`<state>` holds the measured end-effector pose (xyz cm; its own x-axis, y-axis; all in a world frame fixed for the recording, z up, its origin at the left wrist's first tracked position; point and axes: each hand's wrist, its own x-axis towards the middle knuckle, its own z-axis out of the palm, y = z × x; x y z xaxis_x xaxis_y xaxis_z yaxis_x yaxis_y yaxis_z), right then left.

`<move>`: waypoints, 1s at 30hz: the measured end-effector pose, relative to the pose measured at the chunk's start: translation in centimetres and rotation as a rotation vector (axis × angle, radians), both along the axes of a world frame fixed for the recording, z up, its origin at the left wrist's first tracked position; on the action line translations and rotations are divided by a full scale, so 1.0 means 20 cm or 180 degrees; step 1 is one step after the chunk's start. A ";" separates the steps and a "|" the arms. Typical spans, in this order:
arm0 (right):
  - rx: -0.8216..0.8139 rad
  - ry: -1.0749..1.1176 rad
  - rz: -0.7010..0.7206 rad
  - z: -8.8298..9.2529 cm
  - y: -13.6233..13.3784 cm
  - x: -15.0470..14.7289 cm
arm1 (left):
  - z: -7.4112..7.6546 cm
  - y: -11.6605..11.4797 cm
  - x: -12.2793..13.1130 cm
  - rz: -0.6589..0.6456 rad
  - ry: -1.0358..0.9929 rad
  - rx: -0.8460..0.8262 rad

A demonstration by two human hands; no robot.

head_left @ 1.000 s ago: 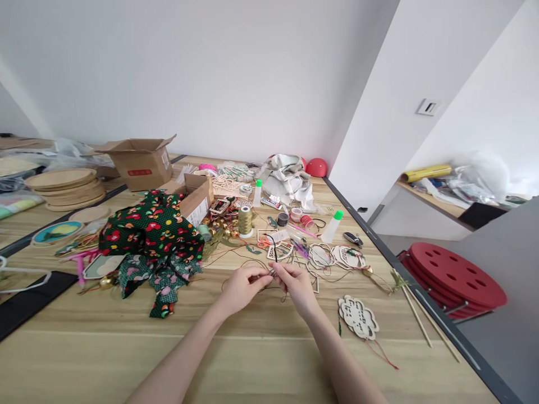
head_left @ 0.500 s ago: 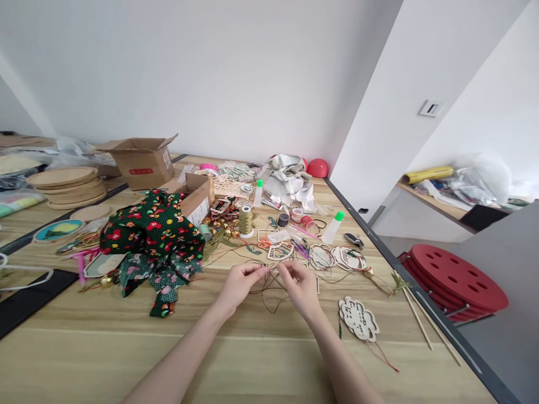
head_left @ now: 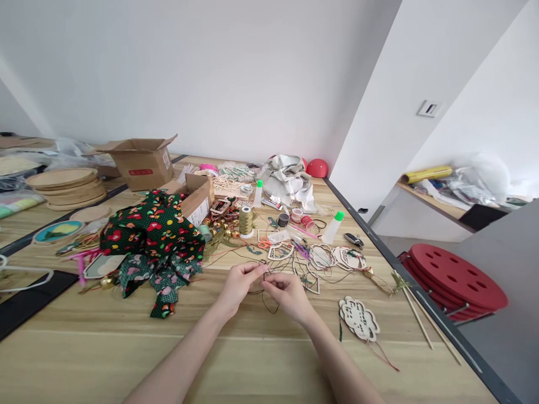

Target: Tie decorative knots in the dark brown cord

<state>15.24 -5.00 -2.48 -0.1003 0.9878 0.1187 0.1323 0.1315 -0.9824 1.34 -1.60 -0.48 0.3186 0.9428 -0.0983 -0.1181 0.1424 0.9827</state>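
Observation:
Both hands meet over the table's middle, pinching thin dark cord (head_left: 270, 307). My left hand (head_left: 238, 285) is closed, thumb against forefinger, with a small loop of the cord rising at its fingertips. Close beside it, my right hand (head_left: 288, 293) is also closed, thumb and forefinger on the cord just below the left fingertips. Loose strands trail below and behind the hands. Just beyond lie a cut-out wooden frame (head_left: 311, 282), a fan-shaped wooden piece (head_left: 281, 251), orange-handled scissors (head_left: 264, 242) and purple scissors (head_left: 301, 250).
Patterned fabric (head_left: 154, 235) lies left, beside a cardboard box (head_left: 197, 199). A gold thread spool (head_left: 246, 221) and a green-capped bottle (head_left: 332, 228) stand behind the hands. To the right lie a wooden flower-shaped tag (head_left: 359, 318) and thin sticks (head_left: 432, 325). Red stools (head_left: 458, 278) are stacked beyond the edge.
My right hand has moved left and slightly down, bringing its fingertips against the left ones. More of the wooden frame behind it now shows. My left hand has barely moved.

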 end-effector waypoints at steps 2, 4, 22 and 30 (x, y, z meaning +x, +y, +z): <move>-0.0023 -0.0060 0.0174 0.02 -0.01 0.00 | -0.01 0.01 0.00 0.0079 0.0032 -0.0067; -0.0045 -0.0131 0.0286 0.02 -0.01 0.00 | -0.03 0.01 -0.01 0.0130 0.0099 -0.0131; 0.0699 -0.0534 -0.0707 -0.02 0.03 0.07 | -0.02 0.00 0.02 -0.0061 0.0544 0.0319; 0.0731 -0.1144 -0.1234 0.00 0.04 0.15 | -0.03 0.02 0.00 0.0251 0.0596 0.0302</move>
<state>18.18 -4.28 -2.46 0.1904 0.9133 0.3600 0.5337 0.2115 -0.8188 1.40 -1.22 -1.10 0.2281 0.9719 -0.0585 0.0606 0.0458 0.9971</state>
